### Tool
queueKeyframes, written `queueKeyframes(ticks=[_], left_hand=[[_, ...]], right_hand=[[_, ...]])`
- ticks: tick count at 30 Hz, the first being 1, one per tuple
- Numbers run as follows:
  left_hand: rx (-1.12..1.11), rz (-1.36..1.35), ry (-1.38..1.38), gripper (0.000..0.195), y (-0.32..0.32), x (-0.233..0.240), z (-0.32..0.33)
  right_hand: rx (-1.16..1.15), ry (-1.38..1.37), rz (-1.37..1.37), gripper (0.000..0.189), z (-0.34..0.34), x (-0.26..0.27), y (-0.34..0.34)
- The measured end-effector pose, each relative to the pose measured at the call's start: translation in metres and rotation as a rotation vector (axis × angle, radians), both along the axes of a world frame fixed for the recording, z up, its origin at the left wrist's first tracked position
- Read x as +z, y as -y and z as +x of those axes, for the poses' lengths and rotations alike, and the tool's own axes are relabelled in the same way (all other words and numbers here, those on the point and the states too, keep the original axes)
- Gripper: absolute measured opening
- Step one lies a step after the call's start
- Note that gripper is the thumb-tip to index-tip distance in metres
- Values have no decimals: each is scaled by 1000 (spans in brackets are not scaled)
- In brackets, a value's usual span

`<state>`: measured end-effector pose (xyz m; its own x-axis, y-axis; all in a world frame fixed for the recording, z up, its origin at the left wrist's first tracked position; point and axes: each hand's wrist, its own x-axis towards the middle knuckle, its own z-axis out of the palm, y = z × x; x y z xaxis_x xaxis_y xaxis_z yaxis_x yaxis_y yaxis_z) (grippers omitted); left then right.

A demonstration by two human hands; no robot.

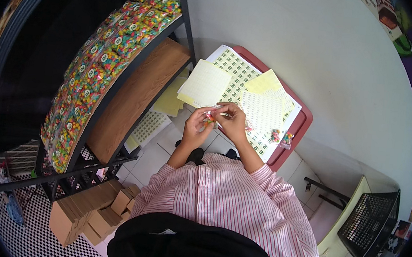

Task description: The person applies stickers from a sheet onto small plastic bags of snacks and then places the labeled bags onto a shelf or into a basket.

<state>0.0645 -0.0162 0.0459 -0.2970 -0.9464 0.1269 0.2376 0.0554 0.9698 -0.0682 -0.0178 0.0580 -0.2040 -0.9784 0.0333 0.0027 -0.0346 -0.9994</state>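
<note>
Between my hands is a small clear bag of colourful candies [210, 118]. My left hand [195, 127] cups the bag from the left, and my right hand [232, 120] pinches its top edge. Just beyond them, sheets of printed round stickers [239, 69] cover much of a red table [305, 119]. A pale sticker sheet [206, 84] with a yellow edge lies on top at the left; another partly used sheet [263, 110] lies to the right. Two small candy bags [281, 138] rest near the table's right edge. My fingers hide part of the held bag.
On the left, a shelf holds rows of labelled candy bags [105, 57] above a bare wooden board [138, 99]. Further sticker sheets [150, 128] lie below it. Flattened cardboard boxes [83, 209] stand at lower left. A black plastic crate [368, 222] is at right, beside the white wall [310, 45].
</note>
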Motion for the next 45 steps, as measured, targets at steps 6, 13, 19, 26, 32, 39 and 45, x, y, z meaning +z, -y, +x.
queueKeyframes(ticks=[6, 13, 19, 26, 32, 39, 45], left_hand=[[139, 217, 5, 51, -14, -25, -6], [-25, 286, 319, 57, -16, -74, 1], [41, 102, 478, 53, -26, -85, -4], [48, 253, 466, 50, -20, -82, 11], [-44, 241, 535, 45, -17, -81, 8], [9, 216, 538, 32, -19, -78, 9], [1, 221, 545, 25, -18, -78, 7]], right_hand=[[18, 66, 98, 23, -2, -42, -19], [112, -48, 323, 26, -16, -97, -40], [46, -136, 238, 17, -55, -112, -57], [-259, -161, 462, 25, -150, -176, -85], [-395, -620, 366, 26, -137, -190, -83], [-653, -1125, 469, 40, -152, -135, -98], [-647, -1173, 661, 49, -165, -141, -108]])
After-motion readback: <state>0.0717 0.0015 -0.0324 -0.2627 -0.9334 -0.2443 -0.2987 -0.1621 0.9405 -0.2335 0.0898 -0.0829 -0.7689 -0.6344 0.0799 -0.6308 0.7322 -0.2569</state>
